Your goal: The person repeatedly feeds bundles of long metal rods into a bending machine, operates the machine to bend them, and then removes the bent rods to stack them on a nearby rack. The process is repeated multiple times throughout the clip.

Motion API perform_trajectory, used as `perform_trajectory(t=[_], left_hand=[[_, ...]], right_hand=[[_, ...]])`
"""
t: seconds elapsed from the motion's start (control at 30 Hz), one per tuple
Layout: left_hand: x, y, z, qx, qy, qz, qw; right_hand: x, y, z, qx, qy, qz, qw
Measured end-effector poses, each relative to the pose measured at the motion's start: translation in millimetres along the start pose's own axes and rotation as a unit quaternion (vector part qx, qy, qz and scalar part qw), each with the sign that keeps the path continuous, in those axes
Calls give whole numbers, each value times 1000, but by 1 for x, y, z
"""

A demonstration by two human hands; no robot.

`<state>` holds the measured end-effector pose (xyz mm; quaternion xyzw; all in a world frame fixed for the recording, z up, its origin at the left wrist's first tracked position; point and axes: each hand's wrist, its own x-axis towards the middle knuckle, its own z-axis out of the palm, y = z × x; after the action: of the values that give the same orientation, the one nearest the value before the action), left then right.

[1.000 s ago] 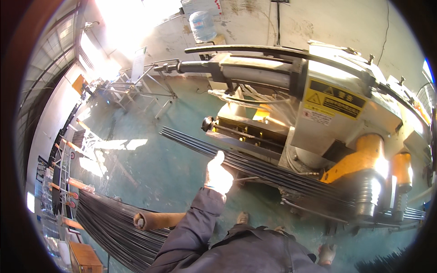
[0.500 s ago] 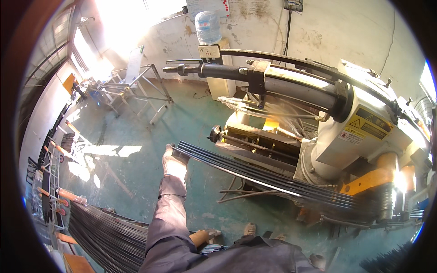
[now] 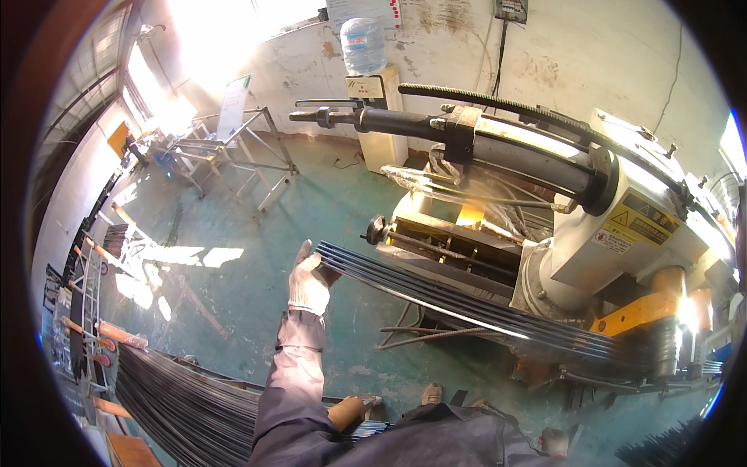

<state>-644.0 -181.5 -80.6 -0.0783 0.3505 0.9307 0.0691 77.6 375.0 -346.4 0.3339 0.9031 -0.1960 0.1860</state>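
Note:
My left hand [image 3: 309, 288], in a pale work glove, is at the near ends of several long dark metal tubes [image 3: 436, 298]. Its thumb points up beside the tube ends, and the other fingers curl behind and under them, partly hidden. Side by side, the tubes slope to the right toward a round grooved die [image 3: 665, 342] and a yellow arm [image 3: 629, 313] of a large machine [image 3: 599, 233]. Dark clothing fills the bottom middle. A small pale and reddish shape at its right edge may be my right hand [image 3: 554, 440]; no fingers can be made out.
A big stack of dark tubes [image 3: 187, 397] lies on a rack at lower left. The machine's long cylinder [image 3: 397, 123] reaches left above the tubes. Beyond stand a water dispenser [image 3: 381, 124] and a metal frame table [image 3: 241, 152]. More dark tubes [image 3: 661, 442] show at lower right.
The whole view has shifted a little, so machine and tubes appear farther right. My left hand stays at the tube ends, its thumb now more upright.

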Motion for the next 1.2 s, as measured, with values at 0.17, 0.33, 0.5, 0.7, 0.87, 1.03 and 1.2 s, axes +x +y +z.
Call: perform_trajectory(t=[0.17,0.33,0.5,0.7,0.87,1.03,1.2], left_hand=[[15,6,0,23,-11,-50,998],[5,-8,13,51,-48,-67,995],[-120,-164,-14,530,-110,9,841],[-227,-259,-84,844,-239,28,480],[-235,-265,-87,887,-165,40,429],[-244,-285,-49,912,-105,61,392],[-230,-332,24,886,-301,161,314]], right_hand=[[-7,5,20,159,49,11,986],[-58,-24,6,61,53,64,995],[-86,-60,-28,337,45,325,882],[-52,-84,-65,291,-20,292,911],[-2,-60,-98,280,-11,211,936],[55,22,-90,246,5,154,957],[97,148,-79,67,-49,64,994]])
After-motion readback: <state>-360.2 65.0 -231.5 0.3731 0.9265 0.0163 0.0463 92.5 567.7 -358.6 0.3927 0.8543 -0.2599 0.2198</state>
